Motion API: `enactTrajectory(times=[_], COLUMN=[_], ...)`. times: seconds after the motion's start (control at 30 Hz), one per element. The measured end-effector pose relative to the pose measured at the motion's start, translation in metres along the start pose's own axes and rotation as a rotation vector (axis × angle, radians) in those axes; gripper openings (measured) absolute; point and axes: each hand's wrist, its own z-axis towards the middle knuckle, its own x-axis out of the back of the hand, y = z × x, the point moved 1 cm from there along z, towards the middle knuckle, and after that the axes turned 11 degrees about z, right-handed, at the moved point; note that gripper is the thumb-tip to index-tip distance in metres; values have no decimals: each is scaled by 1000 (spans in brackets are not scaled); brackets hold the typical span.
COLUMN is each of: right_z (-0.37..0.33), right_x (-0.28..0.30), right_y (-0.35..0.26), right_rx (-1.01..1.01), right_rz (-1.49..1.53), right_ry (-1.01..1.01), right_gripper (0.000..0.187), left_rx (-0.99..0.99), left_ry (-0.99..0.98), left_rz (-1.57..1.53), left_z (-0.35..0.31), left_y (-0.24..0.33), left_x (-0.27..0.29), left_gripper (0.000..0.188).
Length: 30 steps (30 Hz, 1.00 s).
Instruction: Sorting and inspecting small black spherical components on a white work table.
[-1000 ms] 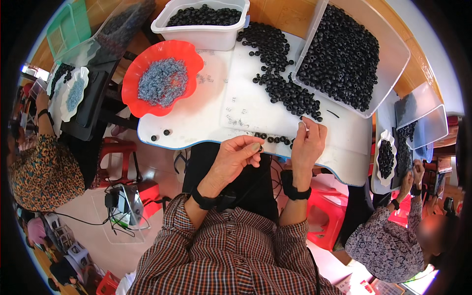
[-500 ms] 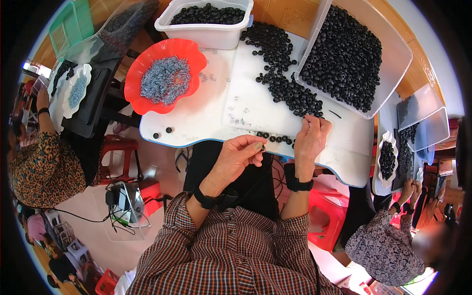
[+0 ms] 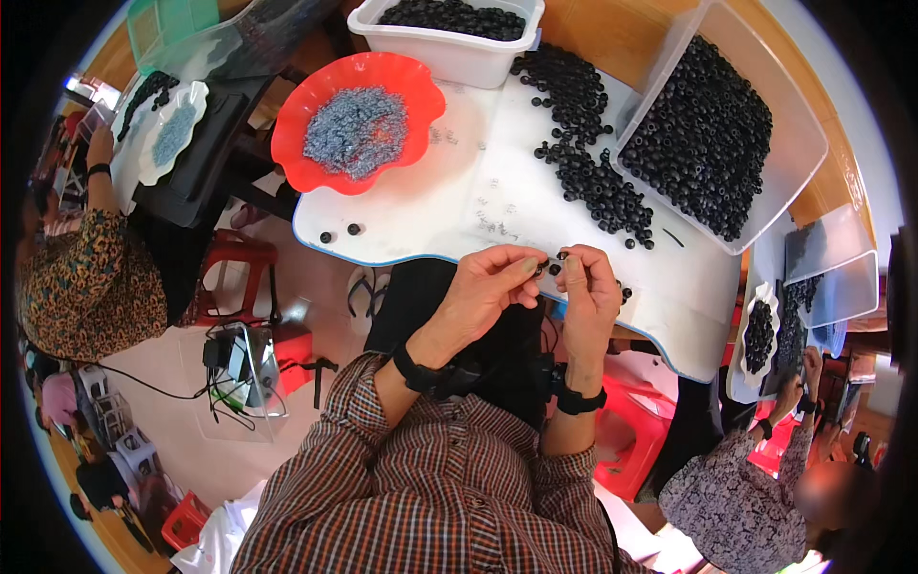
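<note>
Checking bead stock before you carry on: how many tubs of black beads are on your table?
2: a white tub at the far edge, and a clear tub far right. Loose beads lie between; more may be out of frame.

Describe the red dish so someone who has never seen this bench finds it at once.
Start at the white table in front of the person. At its far left corner, left of the loose black beads and beside the white tub, sits the red dish. It is the only red container on the table, has a wavy scalloped rim, and holds a grey-blue heap rather than black beads.
</note>
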Motion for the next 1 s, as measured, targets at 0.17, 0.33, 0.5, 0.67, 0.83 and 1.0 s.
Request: enactTrajectory(times=[0.17,0.33,0.5,0.67,0.83,1.0], right_z=[-4,-6,-6,-10,-14,-15], right_x=[-11,-19,-21,-24,-27,-28], right_y=[7,7,11,9,11,10], right_rx=[48,57,48,48,68,94], right_rz=[-13,-4,25,27,69,71], right_ry=[-35,-27,-17,0,0,-15], right_gripper=[7,9,11,10,8,9], left_rx=[-42,-62,-58,-15,7,9], left_ry=[-2,8,22,-3,-12,-3], left_rz=[-9,-17,-28,-152,-230,-226], left_z=[-2,-2,-2,-1,-1,-1], left_y=[0,0,-1,-1,0,3], left_x=[3,4,6,9,12,9], left_gripper=[21,21,21,22,22,22])
